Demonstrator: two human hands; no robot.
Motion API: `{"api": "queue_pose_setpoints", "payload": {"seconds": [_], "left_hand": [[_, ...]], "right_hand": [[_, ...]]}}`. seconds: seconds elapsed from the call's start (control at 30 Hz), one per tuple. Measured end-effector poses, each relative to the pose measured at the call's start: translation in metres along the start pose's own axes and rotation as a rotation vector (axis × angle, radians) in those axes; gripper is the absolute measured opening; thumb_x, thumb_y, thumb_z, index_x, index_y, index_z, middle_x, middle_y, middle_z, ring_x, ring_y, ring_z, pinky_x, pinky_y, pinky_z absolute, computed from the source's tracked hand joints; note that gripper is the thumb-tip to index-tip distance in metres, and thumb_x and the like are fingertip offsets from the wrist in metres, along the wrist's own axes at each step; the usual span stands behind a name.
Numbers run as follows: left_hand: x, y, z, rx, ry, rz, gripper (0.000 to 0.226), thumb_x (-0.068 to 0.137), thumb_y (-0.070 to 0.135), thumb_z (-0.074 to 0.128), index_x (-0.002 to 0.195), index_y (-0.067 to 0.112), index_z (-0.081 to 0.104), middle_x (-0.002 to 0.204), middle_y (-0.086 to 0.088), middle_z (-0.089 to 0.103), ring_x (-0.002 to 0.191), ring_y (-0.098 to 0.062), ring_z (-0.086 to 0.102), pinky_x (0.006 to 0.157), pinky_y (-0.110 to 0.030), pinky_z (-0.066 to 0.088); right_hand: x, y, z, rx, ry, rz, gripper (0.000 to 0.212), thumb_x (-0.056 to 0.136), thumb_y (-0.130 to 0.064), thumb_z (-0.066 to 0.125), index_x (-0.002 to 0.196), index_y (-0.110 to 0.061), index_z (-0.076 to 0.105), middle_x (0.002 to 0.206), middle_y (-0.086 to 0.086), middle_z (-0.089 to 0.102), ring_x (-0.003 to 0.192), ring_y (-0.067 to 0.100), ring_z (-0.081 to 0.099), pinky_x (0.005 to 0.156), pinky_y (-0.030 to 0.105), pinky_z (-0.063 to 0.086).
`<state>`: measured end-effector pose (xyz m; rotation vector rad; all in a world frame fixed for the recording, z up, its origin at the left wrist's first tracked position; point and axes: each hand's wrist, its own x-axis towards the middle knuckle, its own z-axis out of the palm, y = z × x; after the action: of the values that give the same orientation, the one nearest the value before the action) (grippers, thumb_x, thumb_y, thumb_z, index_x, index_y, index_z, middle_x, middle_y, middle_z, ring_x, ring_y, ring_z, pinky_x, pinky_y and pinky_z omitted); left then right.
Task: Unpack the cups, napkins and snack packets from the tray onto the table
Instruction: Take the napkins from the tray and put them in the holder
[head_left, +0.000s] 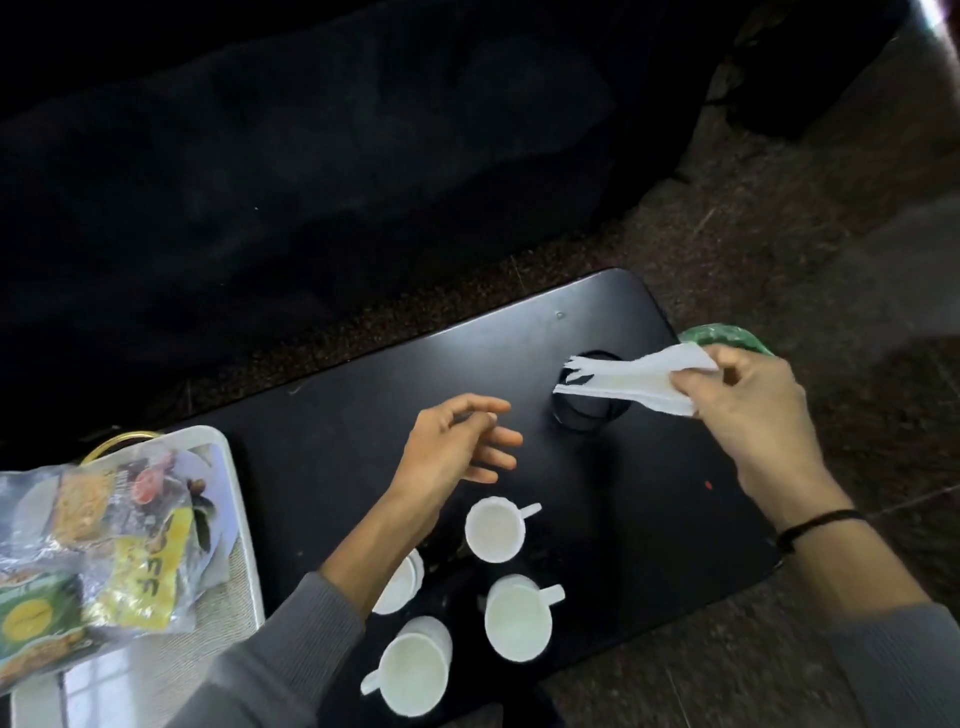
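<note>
**Napkins held over the bench, cups already out**

The right hand (748, 410) is pinching a folded stack of white napkins (628, 382) between thumb and curled fingers, holding it in the air above a round black holder (587, 415) that is sitting near the far right end of the black bench (363, 415). The napkins' loose end is pointing left across the holder's rim. A thin black wristband (815, 522) is circling the right wrist, and a green object (727, 335) is showing just behind that hand, past the bench edge.

The left hand (457, 447) is hovering over the middle of the bench, palm turned towards the napkins, fingers loose and spread, holding nothing. Its grey sleeve (291, 639) is reaching in from the lower left.

Four white handled cups (494, 530) are standing upright on the near part of the bench, close together but apart; the left forearm is covering part of one.

The white tray (244, 519) is lying at the left end of the bench. The snack packets (140, 571), yellow, green and orange, are still lying on it inside a clear wrapper. Speckled brown floor (779, 234) is surrounding the bench.
</note>
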<state>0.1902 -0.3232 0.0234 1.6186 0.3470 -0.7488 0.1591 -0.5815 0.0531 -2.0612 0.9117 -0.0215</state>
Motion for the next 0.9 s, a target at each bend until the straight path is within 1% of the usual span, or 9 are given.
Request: {"api": "queue_pose_setpoints", "payload": {"seconds": [0.07,0.17,0.27,0.43,0.5,0.6,0.7,0.8,0.9], "left_hand": [[0.004,-0.001,0.008,0.013,-0.008,0.005,0.025,0.101,0.011,0.05,0.107,0.018,0.073,0.087,-0.008,0.081,0.065,-0.017,0.074,0.054,-0.026,0.059],[0.008,-0.002,0.016,0.027,-0.012,0.005,0.026,0.1,0.011,0.05,0.106,0.018,0.074,0.087,-0.007,0.081,0.066,-0.018,0.075,0.055,-0.027,0.059],[0.012,-0.003,0.02,0.031,-0.008,-0.004,0.025,0.1,0.011,0.05,0.106,0.018,0.074,0.087,-0.007,0.081,0.066,-0.018,0.075,0.055,-0.027,0.059],[0.019,-0.004,0.025,0.034,0.002,-0.016,0.025,0.1,0.01,0.05,0.106,0.017,0.073,0.086,-0.007,0.081,0.065,-0.017,0.075,0.052,-0.026,0.057],[0.021,-0.004,0.026,0.029,0.005,-0.015,0.025,0.101,0.01,0.049,0.106,0.017,0.073,0.086,-0.007,0.081,0.065,-0.017,0.075,0.052,-0.025,0.056],[0.024,-0.004,0.027,0.022,0.015,-0.019,0.025,0.101,0.01,0.049,0.106,0.016,0.073,0.086,-0.007,0.081,0.065,-0.017,0.075,0.052,-0.025,0.057],[0.025,-0.006,0.029,0.022,0.019,-0.027,0.026,0.101,0.01,0.048,0.107,0.017,0.073,0.086,-0.007,0.081,0.065,-0.017,0.075,0.052,-0.025,0.057],[0.026,-0.008,0.029,0.013,0.025,-0.032,0.026,0.101,0.01,0.048,0.107,0.017,0.073,0.087,-0.006,0.081,0.065,-0.016,0.075,0.052,-0.025,0.057],[0.027,-0.008,0.03,0.01,0.026,-0.033,0.026,0.1,0.011,0.048,0.107,0.019,0.073,0.087,-0.006,0.081,0.066,-0.017,0.075,0.053,-0.024,0.056]], "right_hand": [[0.005,-0.002,-0.006,-0.171,0.025,-0.095,0.014,0.086,-0.022,0.066,0.091,-0.011,0.073,0.068,-0.002,0.068,0.067,0.018,0.064,0.056,0.026,0.047],[0.013,-0.005,-0.007,-0.306,-0.023,-0.213,0.02,0.09,-0.016,0.061,0.089,0.003,0.068,0.076,0.019,0.067,0.072,0.034,0.061,0.056,0.033,0.045],[0.017,-0.009,-0.001,-0.369,-0.081,-0.285,0.02,0.09,-0.009,0.06,0.075,0.005,0.058,0.067,0.017,0.056,0.065,0.033,0.048,0.055,0.034,0.033],[0.023,-0.018,0.017,-0.463,-0.118,-0.399,0.013,0.085,-0.002,0.059,0.075,0.006,0.059,0.069,0.023,0.058,0.071,0.041,0.053,0.063,0.041,0.04],[0.026,-0.02,0.025,-0.5,-0.116,-0.431,0.013,0.084,-0.001,0.058,0.073,0.006,0.059,0.071,0.02,0.055,0.072,0.041,0.054,0.063,0.039,0.037],[0.029,-0.02,0.037,-0.53,-0.135,-0.425,0.01,0.087,-0.002,0.059,0.086,0.002,0.068,0.085,0.019,0.055,0.083,0.041,0.057,0.069,0.038,0.04],[0.03,-0.015,0.045,-0.565,-0.188,-0.386,0.022,0.09,-0.007,0.062,0.111,-0.004,0.069,0.106,0.022,0.063,0.097,0.042,0.061,0.08,0.041,0.048],[0.03,-0.011,0.049,-0.55,-0.195,-0.37,0.025,0.09,-0.01,0.064,0.114,-0.004,0.064,0.112,0.021,0.064,0.103,0.043,0.06,0.084,0.047,0.051],[0.028,-0.009,0.048,-0.535,-0.17,-0.348,0.027,0.09,-0.015,0.064,0.115,-0.008,0.06,0.111,0.017,0.062,0.101,0.041,0.061,0.081,0.046,0.051]]}}
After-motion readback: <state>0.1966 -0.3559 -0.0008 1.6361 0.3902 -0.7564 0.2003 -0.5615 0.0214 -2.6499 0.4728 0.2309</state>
